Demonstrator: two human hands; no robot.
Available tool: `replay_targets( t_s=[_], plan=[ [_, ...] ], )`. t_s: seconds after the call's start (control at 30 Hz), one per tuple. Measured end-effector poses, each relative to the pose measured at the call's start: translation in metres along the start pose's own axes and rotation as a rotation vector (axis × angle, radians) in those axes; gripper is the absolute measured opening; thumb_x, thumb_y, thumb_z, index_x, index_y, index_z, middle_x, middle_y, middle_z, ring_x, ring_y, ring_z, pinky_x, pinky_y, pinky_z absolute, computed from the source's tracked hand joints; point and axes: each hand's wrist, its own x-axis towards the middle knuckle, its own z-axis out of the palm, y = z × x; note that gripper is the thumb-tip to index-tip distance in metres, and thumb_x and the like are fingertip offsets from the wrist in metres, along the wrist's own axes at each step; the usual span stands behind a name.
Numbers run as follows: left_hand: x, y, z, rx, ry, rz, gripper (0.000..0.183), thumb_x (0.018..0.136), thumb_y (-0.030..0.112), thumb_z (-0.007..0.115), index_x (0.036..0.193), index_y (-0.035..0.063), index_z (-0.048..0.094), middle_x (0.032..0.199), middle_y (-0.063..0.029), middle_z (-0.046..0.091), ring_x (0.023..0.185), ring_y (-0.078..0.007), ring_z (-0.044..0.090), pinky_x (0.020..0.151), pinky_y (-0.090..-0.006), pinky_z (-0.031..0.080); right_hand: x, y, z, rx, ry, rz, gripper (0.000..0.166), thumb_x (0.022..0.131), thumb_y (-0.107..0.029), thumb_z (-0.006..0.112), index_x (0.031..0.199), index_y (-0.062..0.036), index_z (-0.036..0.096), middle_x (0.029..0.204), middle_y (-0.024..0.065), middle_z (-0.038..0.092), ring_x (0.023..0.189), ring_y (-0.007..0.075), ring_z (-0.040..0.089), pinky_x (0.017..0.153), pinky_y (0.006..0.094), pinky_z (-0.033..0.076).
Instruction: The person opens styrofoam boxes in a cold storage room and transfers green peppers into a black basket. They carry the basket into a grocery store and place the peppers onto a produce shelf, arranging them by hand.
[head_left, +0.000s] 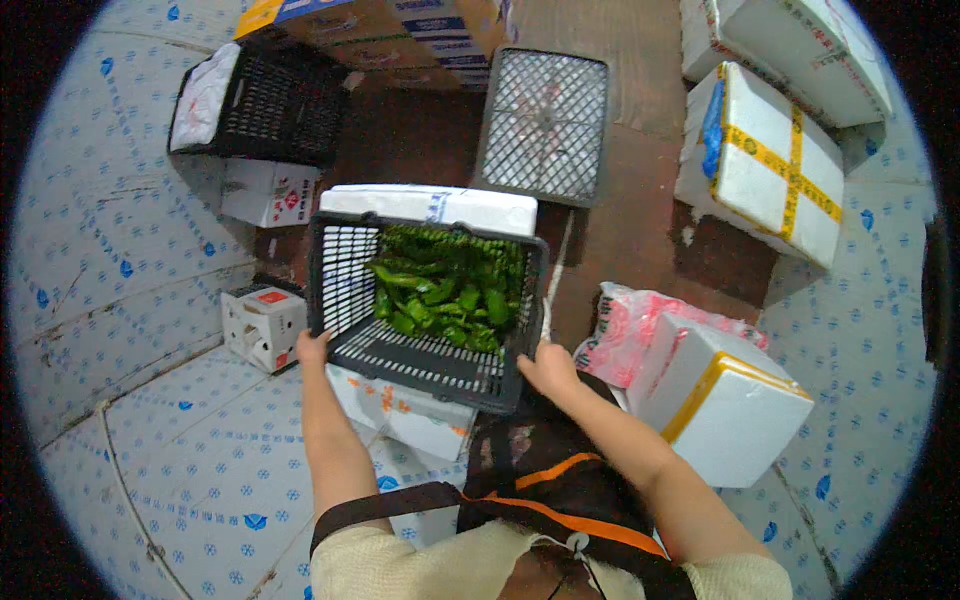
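Note:
A black plastic crate (435, 390) is in front of me at the middle of the view, tilted so its inside faces me. Long green peppers (450, 292) fill its far part, while the near slotted wall is bare. My left hand (313, 349) grips the crate's left rim at the near corner. On the right side my right hand (551, 371) holds the opposite rim, most of its fingers hidden. Behind the crate shows a white foam box (427, 202), partly covered by it. Under its near edge lies a white carton (405, 412) with orange print.
Another black crate (281, 105) stands at far left above a white carton (270, 191). A grey lattice crate (546, 124) lies ahead. Taped foam boxes (780, 161) line the right, with another foam box (739, 412) and a pink-white plastic bag (626, 330) nearer. Cardboard boxes (390, 37) stand at the back.

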Motion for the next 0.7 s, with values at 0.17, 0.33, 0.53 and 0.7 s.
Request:
replay_targets(
  t_s=[0.17,0.33,0.53,0.7],
  plan=[
    [-0.056,0.021,-0.029,0.295,0.206,-0.090,0.025,0.071,0.018,0.059,0.089,0.0002,0.060,0.087,-0.0204,0.061,0.085,-0.0376,0.058,0.075,-0.0442,0.045,-0.009,-0.032,-0.034,0.141,-0.102,-0.061,0.035,0.073,-0.030,0.062,0.079,0.0051,0.060,0.076,0.0223,0.061,0.072,0.0331,0.062,0.065,0.0393,0.049],
    [-0.151,0.114,-0.108,-0.121,0.094,-0.062,0.030,0.069,0.024,0.066,0.072,-0.0031,0.053,0.064,-0.0141,0.054,0.058,-0.0213,0.047,0.056,-0.0361,0.039,0.006,-0.121,-0.088,0.841,-0.544,-0.313,0.017,0.087,-0.017,0.051,0.091,-0.0001,0.050,0.076,0.0079,0.060,0.071,0.0140,0.059,0.061,0.0277,0.046],
    [-0.247,0.322,-0.226,-0.715,0.058,-0.130,0.018,0.072,0.010,0.060,0.063,0.0063,0.044,0.055,0.0028,0.038,0.049,-0.0084,0.034,0.044,-0.0294,0.027,0.058,-0.148,-0.252,1.068,-0.660,-0.412,0.018,0.088,-0.018,0.049,0.097,-0.0032,0.045,0.071,0.0041,0.055,0.062,0.0117,0.054,0.054,0.0265,0.044],
    [-0.301,0.488,-0.246,-1.094,0.081,-0.097,0.017,0.073,0.002,0.055,0.067,0.0088,0.041,0.051,0.0026,0.039,0.042,-0.0070,0.036,0.039,-0.0223,0.027,0.085,-0.146,-0.405,1.076,-0.823,-0.631,0.028,0.085,-0.014,0.057,0.103,-0.0019,0.039,0.087,0.0097,0.059,0.080,0.0151,0.058,0.070,0.0281,0.047]
  ],
)
